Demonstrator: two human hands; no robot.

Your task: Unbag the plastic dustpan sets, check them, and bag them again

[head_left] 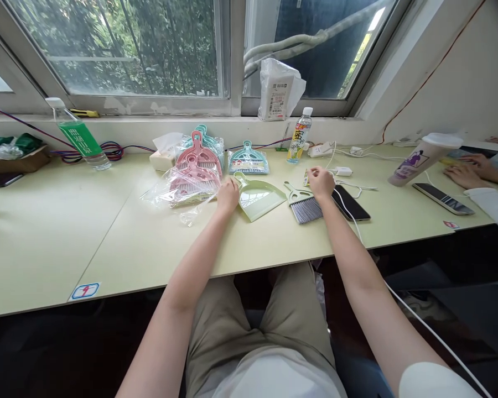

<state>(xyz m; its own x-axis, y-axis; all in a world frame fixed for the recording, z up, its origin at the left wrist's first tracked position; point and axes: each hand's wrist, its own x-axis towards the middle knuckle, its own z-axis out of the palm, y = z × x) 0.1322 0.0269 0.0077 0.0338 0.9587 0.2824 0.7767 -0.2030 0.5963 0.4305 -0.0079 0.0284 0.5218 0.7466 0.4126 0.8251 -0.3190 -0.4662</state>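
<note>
A light green mini dustpan (259,198) lies on the pale desk (108,232) in front of me. My left hand (228,196) rests at its left edge with the fingers curled, touching the pan and the clear plastic bags. Right of the pan lies a small green brush with grey bristles (304,204). My right hand (321,182) is closed in a pinch just above the brush's handle, beside a small yellow-green packet (306,178). A stack of pink dustpan sets in clear bags (193,174) lies to the left, and a teal set (248,160) behind.
A black phone (351,203) on a white cable lies right of my right hand. Bottles (81,138) (299,135), a white bag (279,91) and a power strip (320,149) line the window sill. Another person's hands (467,171), a phone (443,198) and a lidded cup (423,157) are at the far right.
</note>
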